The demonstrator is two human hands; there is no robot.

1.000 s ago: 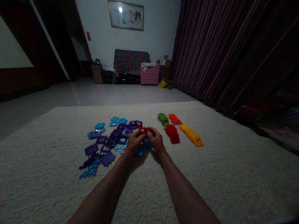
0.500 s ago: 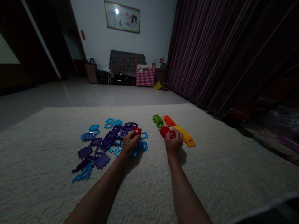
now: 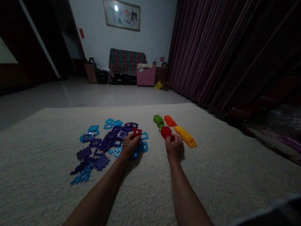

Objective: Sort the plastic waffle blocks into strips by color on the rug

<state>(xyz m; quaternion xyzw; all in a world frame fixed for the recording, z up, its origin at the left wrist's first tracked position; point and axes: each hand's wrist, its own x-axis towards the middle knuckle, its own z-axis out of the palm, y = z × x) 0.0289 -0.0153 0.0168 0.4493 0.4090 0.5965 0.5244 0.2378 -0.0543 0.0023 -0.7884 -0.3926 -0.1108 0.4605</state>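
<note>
My left hand [image 3: 130, 145] is closed in a pinch on a red interlocking tile [image 3: 137, 131] with a toothed edge, held above the right side of a loose pile of purple tiles [image 3: 110, 138] and blue tiles [image 3: 144, 146]. At the near end of a row of red tiles [image 3: 166, 132], my right hand [image 3: 174, 147] has its thumb and fingers closed round a red tile, mostly hidden by the fingers. Just right of that hand lies a row of yellow tiles [image 3: 185, 137].
Behind the red row are a green row [image 3: 158, 121] and an orange row [image 3: 169, 121] of tiles. Everything lies on a pale quilted mat [image 3: 145, 194]. Farther off stand a cloth-draped cabinet [image 3: 127, 62] and, at right, a dark purple curtain [image 3: 202, 53].
My right hand has lowered slightly toward me at the near end of the red row. My left hand still pinches its red tile in nearly the same place. The view has shifted a little.
</note>
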